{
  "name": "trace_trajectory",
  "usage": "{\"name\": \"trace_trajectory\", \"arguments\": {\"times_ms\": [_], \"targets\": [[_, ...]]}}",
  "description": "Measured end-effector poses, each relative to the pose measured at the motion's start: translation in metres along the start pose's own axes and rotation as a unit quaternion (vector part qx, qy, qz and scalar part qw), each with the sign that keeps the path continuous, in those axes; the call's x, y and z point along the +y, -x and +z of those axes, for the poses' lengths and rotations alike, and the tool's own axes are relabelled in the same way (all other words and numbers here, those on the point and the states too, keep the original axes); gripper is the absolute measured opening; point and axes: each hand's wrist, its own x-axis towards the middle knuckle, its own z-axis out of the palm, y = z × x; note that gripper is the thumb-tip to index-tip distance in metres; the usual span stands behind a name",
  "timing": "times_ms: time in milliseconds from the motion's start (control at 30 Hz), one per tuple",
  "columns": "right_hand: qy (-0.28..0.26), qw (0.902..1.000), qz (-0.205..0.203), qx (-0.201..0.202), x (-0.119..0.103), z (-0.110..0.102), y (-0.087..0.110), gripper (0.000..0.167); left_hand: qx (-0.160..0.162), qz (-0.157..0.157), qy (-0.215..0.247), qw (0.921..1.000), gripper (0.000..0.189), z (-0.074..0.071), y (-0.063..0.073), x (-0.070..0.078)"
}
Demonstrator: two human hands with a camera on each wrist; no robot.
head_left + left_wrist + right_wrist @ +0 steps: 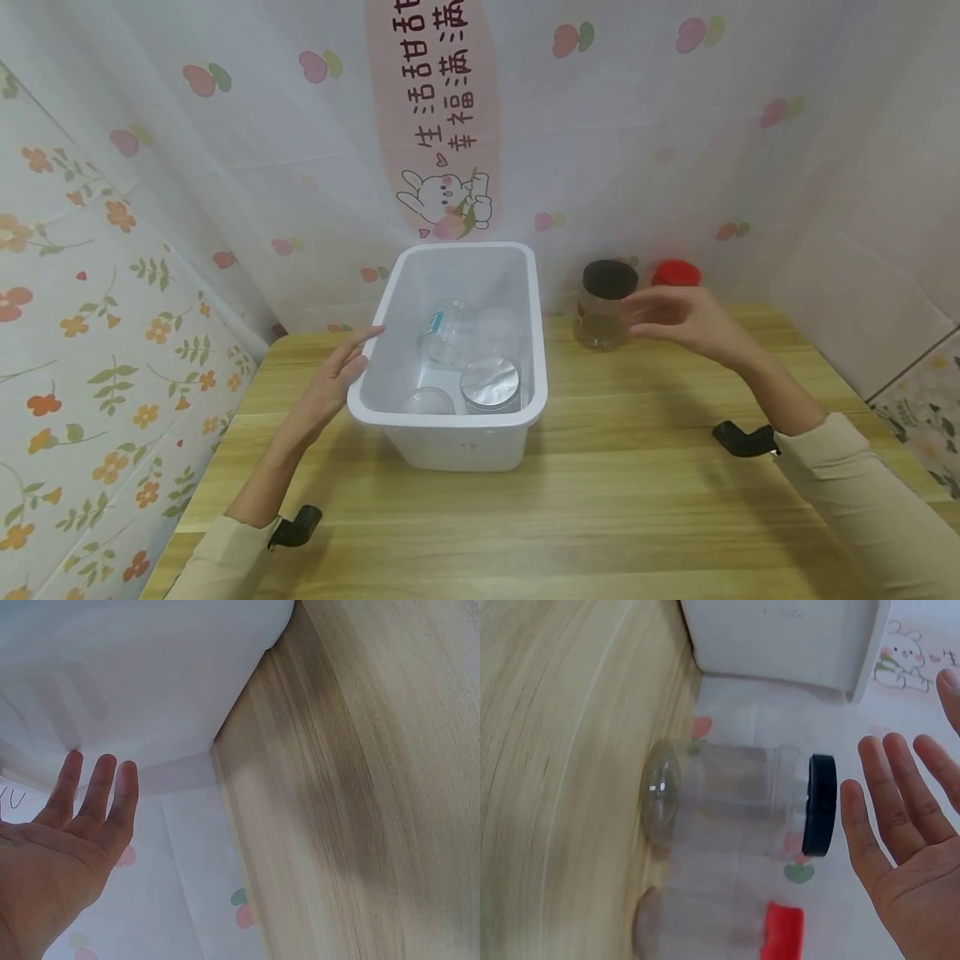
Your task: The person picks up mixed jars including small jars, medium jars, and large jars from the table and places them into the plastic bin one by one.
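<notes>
A white plastic tub (465,446) stands on the wooden table, holding several clear containers. Among them are a clear jar with a blue-green label (448,333) and a round container with a silvery top (490,382). My left hand (339,379) touches the tub's left rim, its fingers extended along the side. To the right of the tub stands an upright clear jar with a black lid (610,280). My right hand (686,325) is beside this jar, fingers extended; the right wrist view shows a gap between fingertips and lid (820,805). It holds nothing.
A clear jar with a red lid (677,273) stands behind the right hand, at the table's back edge. A patterned curtain (300,167) hangs right behind the table (600,500). Floral cloth (112,350) covers the left side.
</notes>
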Motion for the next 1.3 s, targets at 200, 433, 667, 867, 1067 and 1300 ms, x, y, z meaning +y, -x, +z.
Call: {"name": "trace_trajectory", "arguments": {"times_ms": [200, 433, 667, 867, 1067, 1300], "targets": [[0.005, 0.9995, 0.019, 0.023, 0.009, -0.008, 0.005, 0.040, 0.004, 0.002, -0.004, 1.0000, 0.046, 0.000, 0.000, 0.000], [-0.026, 0.9975, 0.036, 0.056, 0.019, -0.015, 0.009, 0.041, 0.000, 0.003, 0.000, 1.0000, 0.046, -0.001, 0.000, -0.001], [-0.013, 0.9971, 0.039, 0.064, 0.030, -0.020, 0.012, 0.039, -0.008, 0.007, 0.002, 0.9999, 0.046, -0.001, 0.001, -0.002], [-0.002, 0.9963, 0.053, 0.067, 0.038, -0.024, 0.017, 0.039, -0.010, 0.010, 0.006, 0.9999, 0.046, -0.001, 0.001, -0.002], [0.013, 0.9947, 0.072, 0.073, 0.039, -0.026, 0.019, 0.041, -0.006, 0.009, -0.003, 0.9999, 0.047, 0.000, 0.001, -0.001], [0.012, 0.9962, 0.061, 0.062, 0.042, -0.027, 0.023, 0.041, -0.004, 0.013, -0.007, 0.9999, 0.045, 0.000, 0.001, -0.002]]}}
